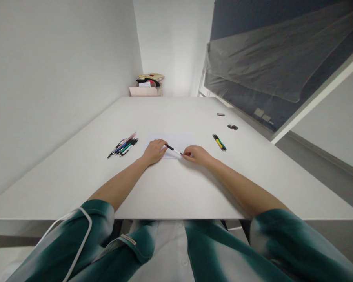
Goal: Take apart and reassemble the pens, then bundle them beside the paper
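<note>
A black and white pen (pixel 174 149) is stretched between my two hands, over a sheet of white paper (pixel 182 138). My left hand (pixel 155 150) has its fingers closed on the pen's black end, with the palm side resting by the paper's left part. At the pen's other end, my right hand (pixel 196 154) pinches the tip between thumb and fingers, near the paper's right edge. Just what my right fingertips cover at that end is hidden.
Left of the paper lies a bunch of several pens (pixel 123 147). To the right, a few green, yellow and black pens (pixel 219 142) lie together. Two round cable holes (pixel 232 127) are in the white table (pixel 170 188). A box with cloth items (pixel 147 86) stands beyond the far edge.
</note>
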A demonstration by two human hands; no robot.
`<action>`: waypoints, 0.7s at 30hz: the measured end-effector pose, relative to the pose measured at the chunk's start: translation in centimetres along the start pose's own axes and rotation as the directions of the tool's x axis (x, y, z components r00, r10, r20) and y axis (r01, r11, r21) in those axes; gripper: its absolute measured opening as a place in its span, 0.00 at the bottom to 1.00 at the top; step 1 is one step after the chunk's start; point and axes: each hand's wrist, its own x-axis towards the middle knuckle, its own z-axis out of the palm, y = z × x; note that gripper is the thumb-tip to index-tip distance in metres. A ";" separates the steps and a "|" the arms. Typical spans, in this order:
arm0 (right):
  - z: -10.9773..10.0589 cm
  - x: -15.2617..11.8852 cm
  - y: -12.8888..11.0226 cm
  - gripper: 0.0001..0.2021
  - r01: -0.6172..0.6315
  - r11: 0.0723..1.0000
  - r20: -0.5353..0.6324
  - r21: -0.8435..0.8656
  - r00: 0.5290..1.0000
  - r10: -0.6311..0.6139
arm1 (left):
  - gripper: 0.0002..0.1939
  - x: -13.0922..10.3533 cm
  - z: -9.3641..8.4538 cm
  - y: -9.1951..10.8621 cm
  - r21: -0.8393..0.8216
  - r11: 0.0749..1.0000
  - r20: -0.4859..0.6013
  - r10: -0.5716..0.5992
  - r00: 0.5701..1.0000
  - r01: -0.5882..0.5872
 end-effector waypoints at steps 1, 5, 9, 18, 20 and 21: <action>-0.2 -0.1 -0.2 0.11 0.031 0.999 -0.005 -0.039 1.000 -0.031 | 0.14 0.0 -0.1 0.1 -0.005 1.000 -0.006 0.006 1.000 -0.006; -0.2 -0.1 -0.9 0.10 0.108 0.992 -0.015 -0.063 0.994 -0.109 | 0.16 0.0 -0.1 0.2 -0.004 1.000 -0.009 0.018 1.000 -0.018; -0.4 -0.1 -0.2 0.11 0.058 0.998 -0.028 -0.021 0.998 -0.059 | 0.24 -0.2 0.2 -0.5 0.008 1.000 -0.010 0.003 1.000 -0.003; -4.2 -1.9 6.9 0.12 -0.607 0.776 -0.172 -0.173 0.794 0.583 | 0.31 -0.2 0.3 -1.5 0.017 0.997 -0.005 -0.072 0.997 0.072; -4.6 -2.4 8.0 0.12 -0.666 0.726 -0.195 -0.169 0.745 0.638 | 0.32 -0.3 0.3 -1.3 0.022 0.998 0.006 -0.067 0.998 0.067; -4.8 -2.7 8.4 0.13 -0.684 0.711 -0.199 -0.166 0.729 0.655 | 0.32 -0.3 0.2 -1.3 0.024 0.998 0.008 -0.066 0.998 0.066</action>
